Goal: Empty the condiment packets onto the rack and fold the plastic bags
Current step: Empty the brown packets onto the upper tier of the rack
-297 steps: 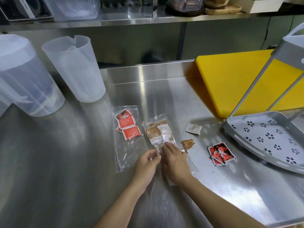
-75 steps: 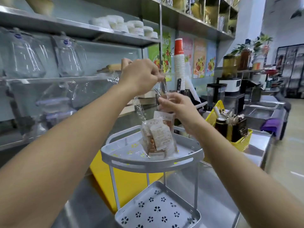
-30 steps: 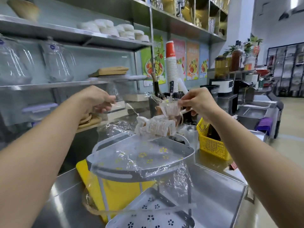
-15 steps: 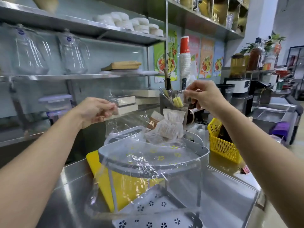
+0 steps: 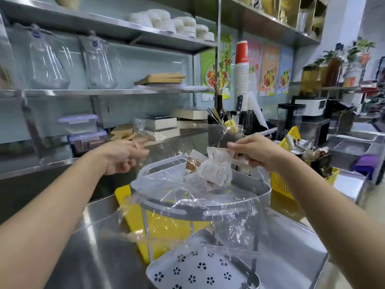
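Observation:
A clear plastic bag (image 5: 210, 205) is stretched between my two hands over the top tier of a grey two-tier corner rack (image 5: 200, 212). My left hand (image 5: 125, 156) pinches one corner of the bag at the left. My right hand (image 5: 256, 152) pinches the opposite end at the right, higher up. Several white and brown condiment packets (image 5: 210, 170) bunch inside the bag just under my right hand, hanging over the rack's top tray. The loose open part of the bag drapes down over the rack's front rim. The lower tray (image 5: 200, 270) with flower-shaped holes holds nothing.
The rack stands on a steel counter (image 5: 100, 251) in front of a yellow cutting board (image 5: 162, 228). A yellow basket (image 5: 285, 184) with utensils sits to the right. Steel shelves with clear jugs (image 5: 50, 63), bowls and a tall cup stack (image 5: 241, 76) rise behind.
My right hand has dropped lower towards the rack, and the packets have sunk with it onto the top tray. My left hand stays out to the left on the bag's corner.

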Demonstrator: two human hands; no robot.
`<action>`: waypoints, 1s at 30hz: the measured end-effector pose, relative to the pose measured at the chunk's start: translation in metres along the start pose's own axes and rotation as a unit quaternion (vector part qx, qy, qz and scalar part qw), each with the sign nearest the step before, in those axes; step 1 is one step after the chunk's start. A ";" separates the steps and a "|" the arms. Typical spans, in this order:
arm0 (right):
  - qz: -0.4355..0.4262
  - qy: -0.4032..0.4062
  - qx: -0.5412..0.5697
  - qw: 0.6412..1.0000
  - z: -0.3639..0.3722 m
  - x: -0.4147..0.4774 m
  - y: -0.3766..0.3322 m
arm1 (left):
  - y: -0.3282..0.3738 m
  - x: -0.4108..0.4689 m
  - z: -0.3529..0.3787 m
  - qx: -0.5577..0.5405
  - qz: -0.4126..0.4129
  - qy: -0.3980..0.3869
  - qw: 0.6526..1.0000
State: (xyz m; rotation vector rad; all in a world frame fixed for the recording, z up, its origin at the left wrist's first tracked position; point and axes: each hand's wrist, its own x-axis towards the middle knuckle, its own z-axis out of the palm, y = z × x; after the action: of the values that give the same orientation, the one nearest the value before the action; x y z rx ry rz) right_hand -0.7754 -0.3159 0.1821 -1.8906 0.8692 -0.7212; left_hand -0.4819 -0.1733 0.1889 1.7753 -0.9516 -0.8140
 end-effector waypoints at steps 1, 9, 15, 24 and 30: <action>0.001 -0.002 0.015 1.000 -0.001 0.001 -0.003 | 0.000 0.002 -0.002 0.007 -0.003 0.021 1.000; -0.020 0.037 0.084 0.996 -0.020 0.013 -0.053 | 0.063 -0.008 -0.008 -0.060 0.090 0.113 0.988; -0.034 0.080 0.101 0.991 -0.026 0.018 -0.085 | 0.099 -0.011 -0.006 -0.093 0.061 0.056 0.992; -0.075 0.146 0.120 0.979 -0.021 0.029 -0.085 | 0.090 0.003 -0.002 -0.202 0.064 0.093 0.973; -0.105 0.173 0.065 0.977 -0.015 0.036 -0.073 | 0.075 0.013 -0.005 -0.119 0.103 0.166 0.974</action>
State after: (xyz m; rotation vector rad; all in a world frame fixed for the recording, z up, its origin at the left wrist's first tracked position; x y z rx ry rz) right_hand -0.7456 -0.3268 0.2586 -1.7838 0.8158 -1.2350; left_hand -0.4906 -0.2023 0.2585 1.5145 -0.7642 -0.4599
